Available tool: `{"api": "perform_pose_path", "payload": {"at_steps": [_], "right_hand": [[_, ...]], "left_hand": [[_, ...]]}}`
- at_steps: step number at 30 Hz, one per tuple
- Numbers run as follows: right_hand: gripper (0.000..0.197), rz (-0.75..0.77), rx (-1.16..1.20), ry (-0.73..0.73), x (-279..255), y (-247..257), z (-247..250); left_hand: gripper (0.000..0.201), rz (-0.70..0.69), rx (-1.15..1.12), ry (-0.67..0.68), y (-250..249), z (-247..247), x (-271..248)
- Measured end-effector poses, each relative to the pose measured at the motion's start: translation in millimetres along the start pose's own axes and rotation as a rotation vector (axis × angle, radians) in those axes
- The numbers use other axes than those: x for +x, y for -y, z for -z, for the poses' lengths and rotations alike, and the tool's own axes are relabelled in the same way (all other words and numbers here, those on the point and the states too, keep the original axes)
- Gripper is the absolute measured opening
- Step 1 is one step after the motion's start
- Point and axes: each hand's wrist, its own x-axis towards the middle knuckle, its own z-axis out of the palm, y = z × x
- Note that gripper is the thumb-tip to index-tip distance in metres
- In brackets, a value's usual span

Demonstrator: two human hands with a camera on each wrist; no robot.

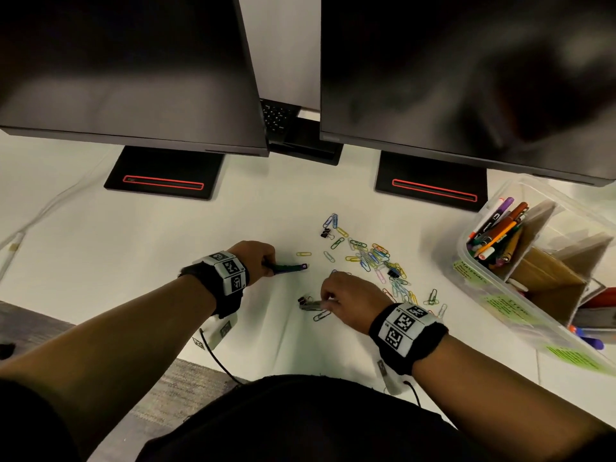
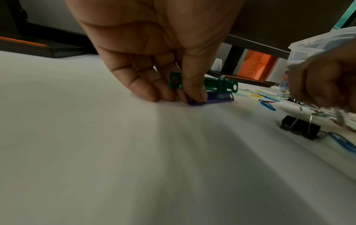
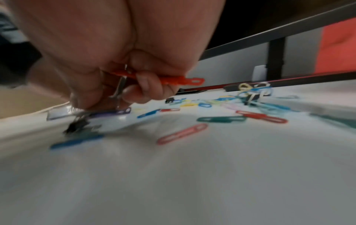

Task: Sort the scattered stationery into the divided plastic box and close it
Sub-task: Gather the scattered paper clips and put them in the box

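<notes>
Arms: mine are bare from the wrist up to dark short sleeves at the picture's lower corners.
Left hand (image 1: 255, 260): bare, no rings that I can see.
Right hand (image 1: 346, 300): bare too.
Left wristband (image 1: 222, 278): black fabric cuff carrying a white block printed with black square-code markers.
Right wristband (image 1: 405, 331): same black cuff, same white marker block.
Cables: a thin black lead (image 1: 218, 361) hangs under each cuff.
Clothing: black garment across my lap.
</notes>
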Motion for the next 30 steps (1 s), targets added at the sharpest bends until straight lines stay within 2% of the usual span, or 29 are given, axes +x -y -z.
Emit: {"api": "perform_pose_path", "payload": {"at_steps": [4,7,11,14,19,21,24,26,29,30], "right_hand": [[0.006,-0.227,0.379,-0.171,-12,-21,22],[0.013,-0.302,0.562,-0.241,-23,-35,42],[0.017,-0.332,0.624,-0.356,-36,-40,69],[0.014,-0.331,0.706,-0.471,-53,-39,90],[0.016,-0.458,0.978,-0.745,-100,-57,132],[0.017,-0.541,1.062,-0.856,-121,-74,144],[0.017,-0.641,1.105,-0.991,-147,-102,156],[0.021,-0.689,1.117,-1.023,-158,-119,157],[0.016,-0.77,1.11,-1.066,-168,-139,160],[0.019,-0.816,1.073,-1.054,-170,-146,161]], "left_hand": [[0.024,-0.035,-0.007,-0.014,-13,8,3],[0.023,-0.095,-0.017,-0.031,-36,20,3],[0.02,-0.221,-0.082,-0.112,-85,44,3],[0.008,-0.328,-0.223,-0.177,-129,63,1],[0.026,-0.457,-0.385,-0.157,-206,74,-3],[0.027,-0.497,-0.39,-0.127,-239,70,-6],[0.015,-0.536,-0.339,-0.119,-285,60,-10],[0.009,-0.545,-0.282,-0.157,-313,52,-10],[0.019,-0.541,-0.229,-0.169,-348,43,-11],[0.022,-0.533,-0.192,-0.161,-360,41,-12]]}}
